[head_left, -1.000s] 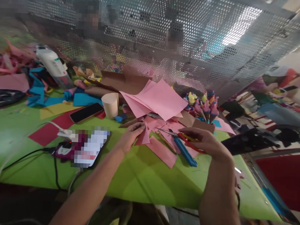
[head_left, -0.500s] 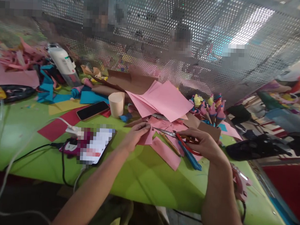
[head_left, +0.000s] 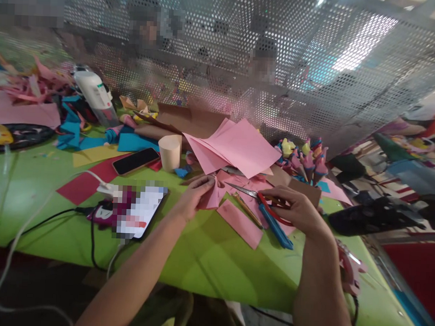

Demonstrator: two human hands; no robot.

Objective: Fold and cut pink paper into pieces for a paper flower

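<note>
Between the fingers of my left hand (head_left: pixel 196 195) is a small piece of pink paper (head_left: pixel 213 196), pinched at its upper edge. My right hand (head_left: pixel 291 204) grips red-handled scissors (head_left: pixel 261 197), whose blades point left toward that paper but stand a little apart from it. Under the scissors lie a blue utility knife (head_left: pixel 275 226), a yellowish pencil-like stick (head_left: pixel 247 210) and a flat pink paper strip (head_left: pixel 239 223). Behind the hands rests a stack of large pink sheets (head_left: pixel 236 144).
Left of my hands are a lit phone (head_left: pixel 143 212), a dark phone (head_left: pixel 136 161), a power adapter (head_left: pixel 103 214) with cables and a beige cup-like cylinder (head_left: pixel 169 153). Paper flowers (head_left: pixel 307 159) stand back right; a pink glue gun (head_left: pixel 350 267) lies near the right edge. A perforated metal panel (head_left: pixel 215 57) rises behind.
The scissor blades have come away from the pink paper, moving slightly right. The paper piece in my left hand has turned a little, and its edge now stands up.
</note>
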